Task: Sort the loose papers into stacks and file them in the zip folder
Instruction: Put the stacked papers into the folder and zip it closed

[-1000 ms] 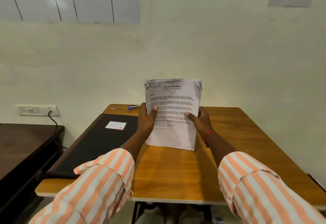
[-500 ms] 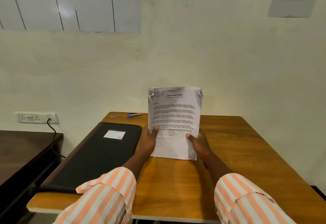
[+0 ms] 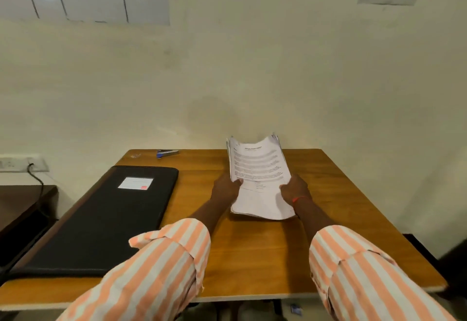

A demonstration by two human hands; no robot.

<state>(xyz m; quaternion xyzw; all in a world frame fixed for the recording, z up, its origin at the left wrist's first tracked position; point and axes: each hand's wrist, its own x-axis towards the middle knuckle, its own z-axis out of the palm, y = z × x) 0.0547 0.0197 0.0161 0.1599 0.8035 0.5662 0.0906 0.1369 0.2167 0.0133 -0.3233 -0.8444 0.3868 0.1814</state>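
Both hands clasp the stack of white printed papers (image 3: pixel 257 169), one on each long side. Left hand (image 3: pixel 226 189): thumb laid over the printed top sheet, remaining fingers hidden beneath. Right hand (image 3: pixel 295 190): curled round the right edge, thumb on top; a red thread (image 3: pixel 298 197) circles that wrist.

Change from half a second ago: the stack stood upright then, with its face toward the camera. Now it is tipped back, the near edge low at the tabletop and the far end raised, bowed and fanned. Whether the underside touches the wood cannot be told. The grip points sit mid-length as before.

Stack position: centre-right of frame, over the far half of the brown wooden table (image 3: pixel 252 257).

Black rectangular zip folder (image 3: pixel 106 219) lies closed to the left of centre, well apart from the papers, with a white label (image 3: pixel 135 183) on its cover.

Blue-and-silver stapler (image 3: pixel 166 153) lies at the table's far edge, above the folder in frame.

Orange-and-white striped sleeves (image 3: pixel 151 270) fill the lower frame.

Left edge of frame: white wall socket (image 3: pixel 15 162) with a black cable (image 3: pixel 38 179), above a dark side table (image 3: pixel 22 202).
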